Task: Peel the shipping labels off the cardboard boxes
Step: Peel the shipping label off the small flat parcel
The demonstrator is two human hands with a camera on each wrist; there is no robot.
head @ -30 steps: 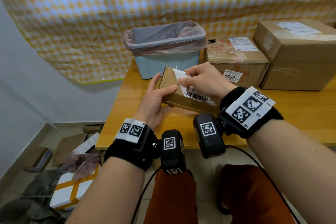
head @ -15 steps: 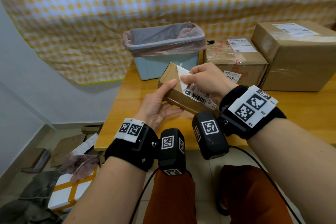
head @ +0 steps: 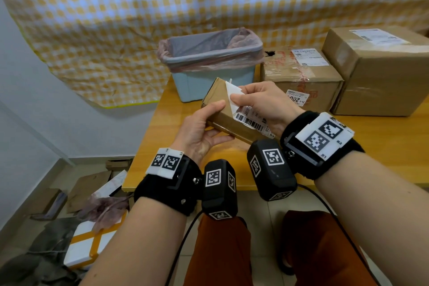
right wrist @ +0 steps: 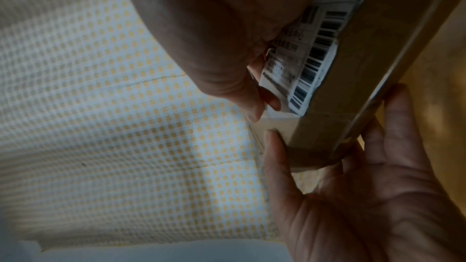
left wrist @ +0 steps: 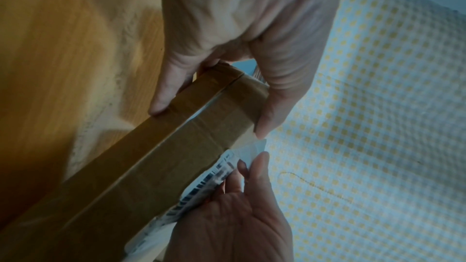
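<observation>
Head view is showing your left hand (head: pixel 201 133) gripping the small box (head: pixel 228 114) above the tabletop (head: pixel 383 141) while your right hand (head: pixel 267 104) fingers are pinching the label (head: pixel 249 116), its lifted corner pointing away from you.

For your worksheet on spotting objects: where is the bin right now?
In the head view the bin stands at the table's far left end, just behind the small box in the hands and left of the two bigger boxes.
</observation>
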